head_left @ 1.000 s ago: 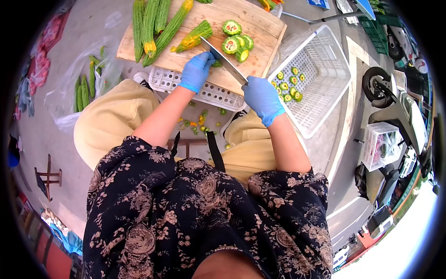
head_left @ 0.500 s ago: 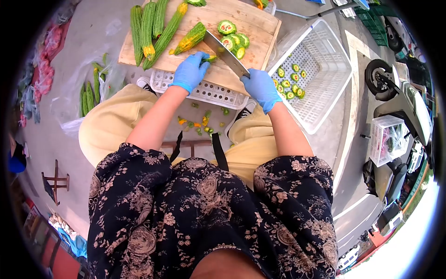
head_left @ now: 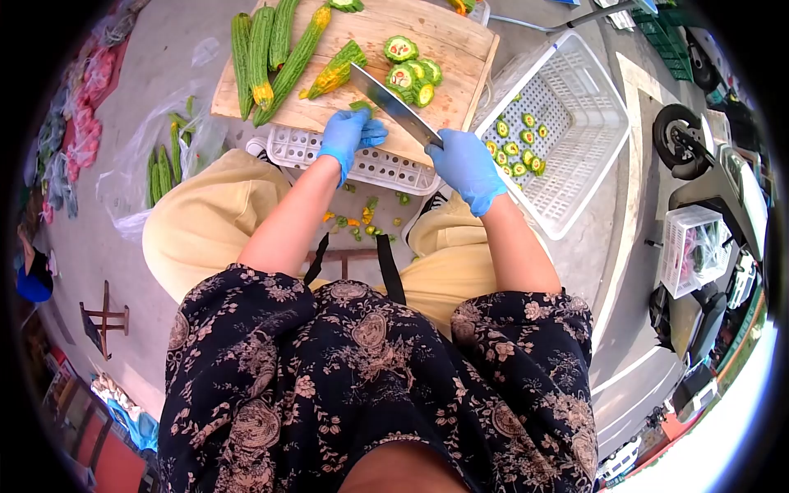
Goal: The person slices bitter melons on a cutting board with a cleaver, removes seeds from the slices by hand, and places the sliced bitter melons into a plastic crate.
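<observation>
Right hand (head_left: 468,168), fingers closed round knife (head_left: 396,105) handle. Left hand (head_left: 349,140) at cutting board (head_left: 444,49) near edge, fingers slightly apart. Cut gourd (head_left: 335,72) on board, near blade tip.

No readable text, label, brand, number or sign appears in the head view; the blue-and-white item at the top right edge may bear printing, but it is cut off and too small to make out.
</observation>
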### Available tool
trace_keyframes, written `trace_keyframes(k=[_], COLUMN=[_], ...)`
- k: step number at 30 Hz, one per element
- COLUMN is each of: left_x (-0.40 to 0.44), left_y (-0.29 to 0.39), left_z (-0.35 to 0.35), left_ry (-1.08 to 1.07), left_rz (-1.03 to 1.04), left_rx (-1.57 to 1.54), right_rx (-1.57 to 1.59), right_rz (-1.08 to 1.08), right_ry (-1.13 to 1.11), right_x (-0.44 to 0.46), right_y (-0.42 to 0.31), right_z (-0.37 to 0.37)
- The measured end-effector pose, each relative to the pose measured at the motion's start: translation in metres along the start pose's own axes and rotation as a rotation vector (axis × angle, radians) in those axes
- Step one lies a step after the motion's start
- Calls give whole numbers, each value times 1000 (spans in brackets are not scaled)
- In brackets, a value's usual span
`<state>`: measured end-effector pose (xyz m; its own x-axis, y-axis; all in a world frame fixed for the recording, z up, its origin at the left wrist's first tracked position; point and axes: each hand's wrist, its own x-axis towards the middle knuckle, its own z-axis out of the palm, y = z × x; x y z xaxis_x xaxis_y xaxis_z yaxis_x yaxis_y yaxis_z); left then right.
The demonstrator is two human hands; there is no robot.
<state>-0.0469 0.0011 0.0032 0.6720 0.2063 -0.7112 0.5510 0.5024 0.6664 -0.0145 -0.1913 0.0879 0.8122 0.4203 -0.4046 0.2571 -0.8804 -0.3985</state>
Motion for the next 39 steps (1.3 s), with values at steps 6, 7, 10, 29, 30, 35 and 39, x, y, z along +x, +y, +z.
trace_keyframes(k=[6,7,10,29,30,35,39], left_x=[5,6,8,7,6,6,8], left_y=[-4,-5,-7,-2,-3,-5,-7], left_z=[7,7,7,7,5,8,9], left_ry=[-44,-41,-37,-27,-18,17,24], left_rz=[23,27,50,90,90,102,120], left_rx=[-8,-4,10,277,295,286,271], right_rx=[-40,-44,-67,-178,-175,-191,-202], right_rz=[14,15,-15,-56,-45,-74,-44], right_ry=[-33,-38,-16,-7,3,-4,-93], right_x=[-2,-2,-4,26,22,13,0], right_y=[0,1,0,0,-4,-14,-10], right_z=[-2,-2,-5,33,33,21,6])
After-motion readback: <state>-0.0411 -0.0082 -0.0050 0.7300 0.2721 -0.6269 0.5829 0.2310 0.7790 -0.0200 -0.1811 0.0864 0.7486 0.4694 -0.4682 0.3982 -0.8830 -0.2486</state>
